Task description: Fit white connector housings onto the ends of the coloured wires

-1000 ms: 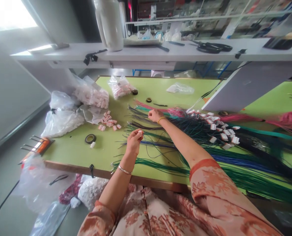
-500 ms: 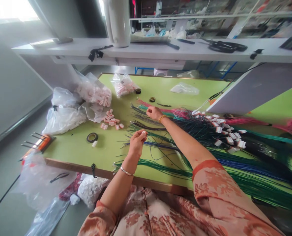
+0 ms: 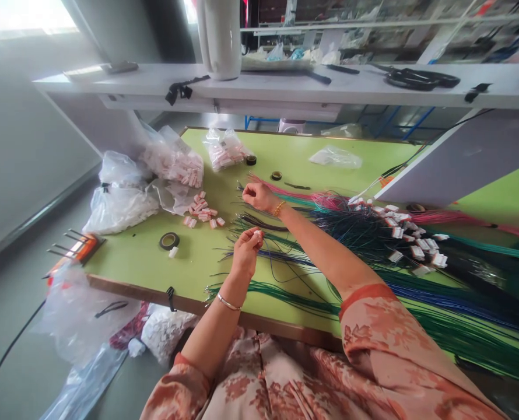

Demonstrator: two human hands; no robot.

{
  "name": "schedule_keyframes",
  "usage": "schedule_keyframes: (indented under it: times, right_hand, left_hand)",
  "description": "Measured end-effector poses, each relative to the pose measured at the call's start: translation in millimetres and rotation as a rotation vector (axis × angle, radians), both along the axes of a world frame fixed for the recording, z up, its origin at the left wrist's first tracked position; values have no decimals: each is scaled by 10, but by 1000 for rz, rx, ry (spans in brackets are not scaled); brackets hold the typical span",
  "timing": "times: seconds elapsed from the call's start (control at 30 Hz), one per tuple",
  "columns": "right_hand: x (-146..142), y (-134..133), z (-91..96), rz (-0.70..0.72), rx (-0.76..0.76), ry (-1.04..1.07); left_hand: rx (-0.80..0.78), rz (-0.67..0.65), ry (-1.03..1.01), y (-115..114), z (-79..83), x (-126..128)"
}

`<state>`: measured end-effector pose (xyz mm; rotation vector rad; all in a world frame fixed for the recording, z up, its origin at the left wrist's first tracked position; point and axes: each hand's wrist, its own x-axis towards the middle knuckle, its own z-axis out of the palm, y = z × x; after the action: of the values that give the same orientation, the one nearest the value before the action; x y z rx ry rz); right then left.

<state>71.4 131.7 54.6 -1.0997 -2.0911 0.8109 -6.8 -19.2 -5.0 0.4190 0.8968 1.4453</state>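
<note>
My left hand (image 3: 245,252) is closed on a small white plastic connector (image 3: 258,234), held between thumb and fingertips over the wires. Farther back, my right hand (image 3: 259,197) is closed at the tips of the wire bundles; whatever its fingers pinch is too small to make out. Beneath and beside it lie pink wires (image 3: 303,195) and black wires (image 3: 266,223). Dark green wires (image 3: 286,291) run along the near side. To the left of my hands is a loose pile of white and orange connectors (image 3: 203,211). Many connectors (image 3: 417,242) joined to wires lie heaped at the right.
Bags of connectors (image 3: 174,163) stand at the back left. Tape rolls (image 3: 169,241) lie on the green table (image 3: 132,256). An orange rack with metal prongs (image 3: 78,249) sits at its left edge. A raised white shelf (image 3: 277,87) crosses behind, holding scissors (image 3: 421,79).
My right hand has moved left toward the wire tips. My left hand stays nearly in place with the connector. The whole view has shifted slightly.
</note>
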Motion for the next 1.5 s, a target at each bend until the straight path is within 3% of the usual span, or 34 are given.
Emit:
schedule_keyframes:
  times: [0.27, 0.47, 0.73, 1.03, 1.23, 1.5]
  right_hand:
    - [353, -652, -88, 54, -93, 139]
    - [513, -892, -260, -10, -97, 195]
    - [620, -1005, -392, -60, 59, 17]
    - [599, -1046, -395, -122, 71, -34]
    - [604, -1062, -392, -86, 79, -24]
    - [596, -1102, -471, -17, 237, -147]
  left_hand:
    - [20, -13, -113, 46, -18, -25]
    - [-13, -17, -149, 61, -15, -48]
    - [-26, -21, -104, 73, -12, -27]
    - [-11, -26, -63, 79, -31, -18]
    - [33, 21, 4, 54, -13, 8]
    - [-32, 13, 157, 33, -75, 20]
